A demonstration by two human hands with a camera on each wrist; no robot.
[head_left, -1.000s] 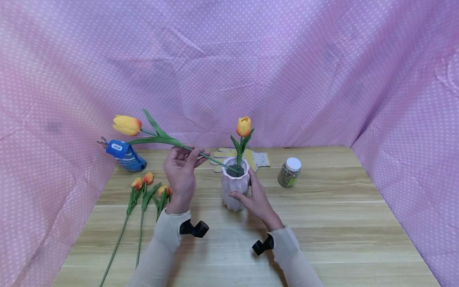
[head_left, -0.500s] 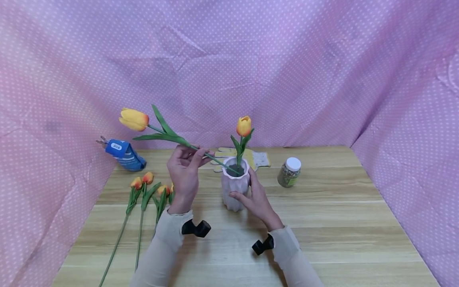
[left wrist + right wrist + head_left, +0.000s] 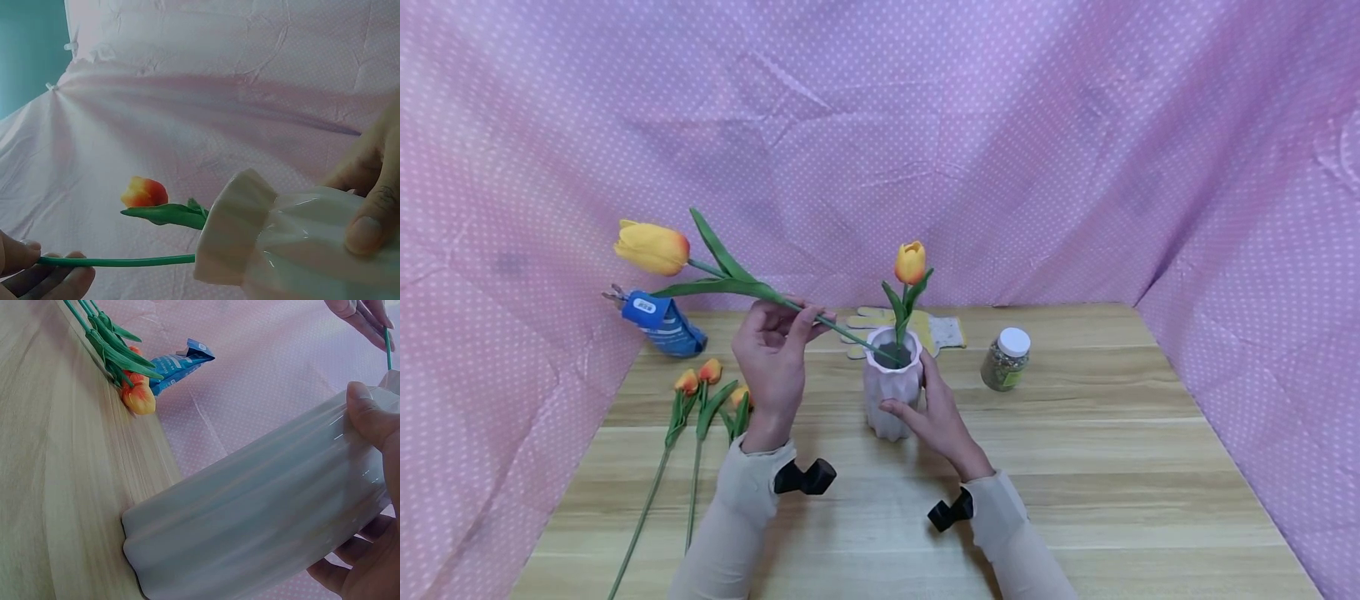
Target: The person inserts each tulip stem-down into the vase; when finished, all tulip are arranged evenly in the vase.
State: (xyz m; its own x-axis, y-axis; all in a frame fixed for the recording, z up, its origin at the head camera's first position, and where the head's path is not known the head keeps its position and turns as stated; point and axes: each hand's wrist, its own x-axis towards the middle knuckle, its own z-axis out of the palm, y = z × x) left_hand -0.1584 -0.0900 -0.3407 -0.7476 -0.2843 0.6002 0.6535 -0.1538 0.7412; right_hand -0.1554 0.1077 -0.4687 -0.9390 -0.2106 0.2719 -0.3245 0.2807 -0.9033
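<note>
Between its thumb and fingers, my left hand (image 3: pixel 775 350) pinches the green stem of a yellow tulip (image 3: pixel 653 247). The stem slants down to the right, and its lower end is inside the mouth of a white fluted vase (image 3: pixel 883 396). My right hand (image 3: pixel 942 417) grips the vase's right side, thumb in front; in the right wrist view its fingers (image 3: pixel 359 553) curl round the wall. A second yellow-orange tulip (image 3: pixel 910 264) stands upright in the vase, with dark material round its stem. The stem's tip is hidden inside.
Several orange tulips (image 3: pixel 687 383) lie at the left, partly behind my left arm. A blue bag (image 3: pixel 666 323) with metal prongs sticking out stands at the back left. Yellow-and-white gloves (image 3: pixel 943 332) lie behind the vase, and a white-lidded jar (image 3: pixel 1006 361) stands to its right.
The held tulip's bloom and my left hand first shifted slightly right, then back left, while the stem end stayed in the vase. My right hand and the vase have kept their place.
</note>
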